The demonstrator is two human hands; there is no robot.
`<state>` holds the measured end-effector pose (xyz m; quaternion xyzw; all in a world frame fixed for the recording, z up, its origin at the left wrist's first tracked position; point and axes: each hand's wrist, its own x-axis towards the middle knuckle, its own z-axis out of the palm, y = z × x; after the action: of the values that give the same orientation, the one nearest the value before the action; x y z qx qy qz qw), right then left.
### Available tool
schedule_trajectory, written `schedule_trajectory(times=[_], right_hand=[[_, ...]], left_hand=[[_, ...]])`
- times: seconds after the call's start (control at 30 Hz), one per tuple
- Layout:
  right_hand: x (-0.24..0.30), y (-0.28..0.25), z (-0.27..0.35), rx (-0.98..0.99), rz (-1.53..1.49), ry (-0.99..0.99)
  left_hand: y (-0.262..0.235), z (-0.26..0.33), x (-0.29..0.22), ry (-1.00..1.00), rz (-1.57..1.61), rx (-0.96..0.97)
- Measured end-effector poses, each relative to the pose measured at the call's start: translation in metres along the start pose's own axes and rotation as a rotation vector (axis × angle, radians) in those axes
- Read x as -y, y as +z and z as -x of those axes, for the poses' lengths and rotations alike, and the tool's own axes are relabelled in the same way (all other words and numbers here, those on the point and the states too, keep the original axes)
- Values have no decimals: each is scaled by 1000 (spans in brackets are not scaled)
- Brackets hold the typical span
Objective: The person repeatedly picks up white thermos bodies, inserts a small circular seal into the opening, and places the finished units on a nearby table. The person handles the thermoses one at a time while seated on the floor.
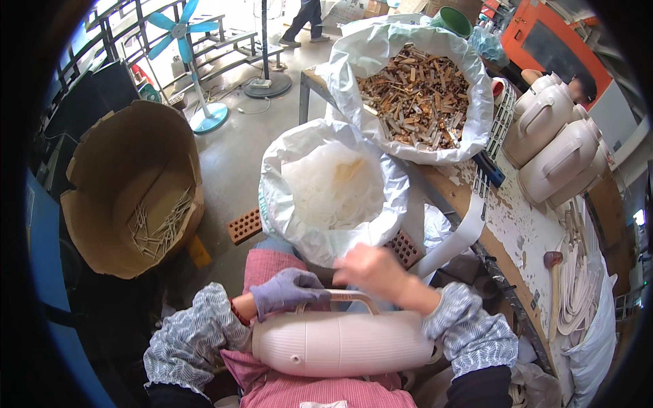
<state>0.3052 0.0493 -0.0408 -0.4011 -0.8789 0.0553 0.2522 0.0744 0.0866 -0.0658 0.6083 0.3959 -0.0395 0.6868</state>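
A pale pink thermos jug shell with fine ribbing lies on its side across my lap, on a red apron. My left hand, in a purple-grey glove, is closed around one end of its handle. Bare and smeared by motion, my right hand is raised over the other end of the handle. Its fingers look bent, but I cannot tell whether they hold anything. Just beyond my hands stands a white sack of translucent pale scraps.
A large white sack holds brown and metallic pieces. Several jug shells and a mallet are on the workbench at right. Left are an open cardboard drum with thin sticks and a blue fan. People appear farther back.
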Motion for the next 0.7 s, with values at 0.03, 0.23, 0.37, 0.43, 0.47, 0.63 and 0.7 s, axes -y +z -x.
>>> schedule_trajectory(times=[0.03, 0.23, 0.37, 0.43, 0.47, 0.63, 0.7], right_hand=[[-28, -14, -18, -133, 110, -21], [-184, -64, -106, -180, 514, 709], [-217, -81, -102, -164, 249, 683], [-234, -91, -86, -376, 160, 722], [-235, -91, -81, -443, 242, 653], [-187, -77, -70, -466, -157, 573], [-121, -73, -69, -317, -727, 662]], left_hand=[[3, 1, -1, 72, 0, -4], [0, 46, -38, 541, -412, -94], [-5, 73, -42, 971, -819, -252], [-4, 86, -37, 951, -902, -263], [-2, 90, -33, 944, -943, -276], [10, 111, -15, 873, -914, -324], [13, 116, -10, 871, -914, -326]])
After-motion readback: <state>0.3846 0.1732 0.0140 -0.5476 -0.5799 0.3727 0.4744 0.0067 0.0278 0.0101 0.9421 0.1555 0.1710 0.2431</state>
